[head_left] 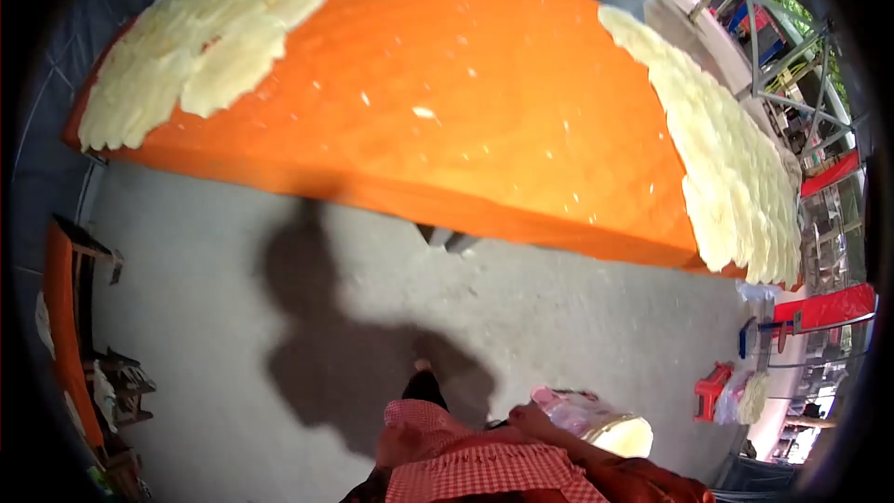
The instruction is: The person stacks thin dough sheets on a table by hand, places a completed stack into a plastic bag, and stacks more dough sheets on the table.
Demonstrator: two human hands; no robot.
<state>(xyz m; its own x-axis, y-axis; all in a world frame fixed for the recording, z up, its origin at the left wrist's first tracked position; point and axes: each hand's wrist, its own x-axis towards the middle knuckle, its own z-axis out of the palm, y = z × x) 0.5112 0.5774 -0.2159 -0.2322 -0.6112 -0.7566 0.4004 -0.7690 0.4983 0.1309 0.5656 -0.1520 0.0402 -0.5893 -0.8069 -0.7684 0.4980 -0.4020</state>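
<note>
Grey concrete floor (577, 317), orange table (447, 102) with pale slices (736, 158), right hand (533, 421) gripping a plastic-wrapped bowl (596, 424), left hand (396, 442) low, grip unclear.

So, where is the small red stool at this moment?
In the head view, the small red stool stands on the grey floor at the lower right, below the right end of the orange table and beside a pale bag.

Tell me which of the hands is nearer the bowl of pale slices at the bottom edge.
Right. The right hand sits on the plastic-covered bowl, seemingly gripping its near rim. The left hand hangs apart on its left, over the checkered cloth, seemingly empty.
</note>
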